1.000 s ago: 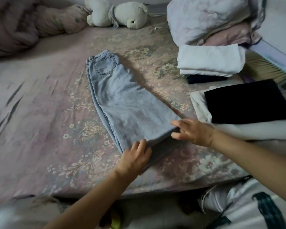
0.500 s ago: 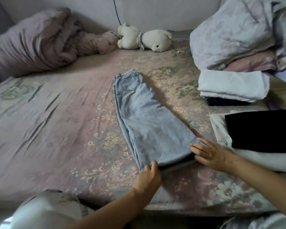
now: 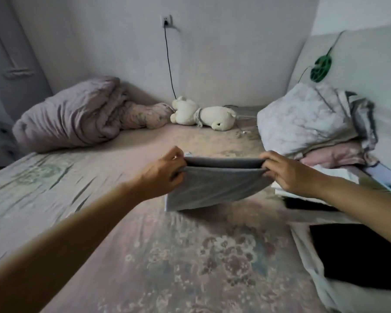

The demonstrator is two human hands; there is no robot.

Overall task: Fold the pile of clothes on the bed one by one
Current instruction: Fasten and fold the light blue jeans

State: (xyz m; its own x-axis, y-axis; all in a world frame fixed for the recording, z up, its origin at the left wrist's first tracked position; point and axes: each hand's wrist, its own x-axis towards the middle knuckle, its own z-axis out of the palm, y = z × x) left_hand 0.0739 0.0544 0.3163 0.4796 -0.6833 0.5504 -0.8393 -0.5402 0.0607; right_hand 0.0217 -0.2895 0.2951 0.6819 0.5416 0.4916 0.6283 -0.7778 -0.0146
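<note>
The light blue jeans (image 3: 215, 188) are doubled over in the middle of the bed, their hem end lifted off the floral sheet (image 3: 178, 263). My left hand (image 3: 165, 170) grips the raised edge at its left corner. My right hand (image 3: 284, 170) pinches the same edge at its right corner. The lower fold of the jeans rests on the sheet; the waist end is hidden behind the lifted part. To the right lie folded clothes: a black piece (image 3: 357, 256) on a white one (image 3: 312, 263), and a white stack (image 3: 334, 175) partly behind my right arm.
A rolled lilac quilt (image 3: 72, 116) lies at the back left. A white plush toy (image 3: 203, 115) sits against the wall under a black cable (image 3: 169, 71). A heap of pale bedding (image 3: 307, 120) is piled at the back right by the headboard.
Both hands have taken hold of the jeans' hem end and carried it up and away from me, folding the legs over. The camera has tilted up toward the wall.
</note>
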